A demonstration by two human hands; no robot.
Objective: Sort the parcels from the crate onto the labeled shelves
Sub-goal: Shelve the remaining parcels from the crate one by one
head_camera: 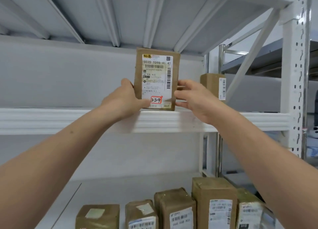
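Note:
A brown cardboard parcel (156,77) stands upright on the upper white shelf (68,120), its white shipping label facing me with "3-3-7" written in a red box. My left hand (125,98) grips the parcel's left edge, thumb on the label's lower corner. My right hand (192,98) holds its right edge with curled fingers. A second brown parcel (213,87) stands on the same shelf, a little to the right and apart.
Several brown labelled parcels (175,209) stand in a row on the lower shelf. A white perforated upright post (296,91) bounds the rack on the right. The underside of a higher shelf (120,13) hangs overhead. The upper shelf's left part is bare.

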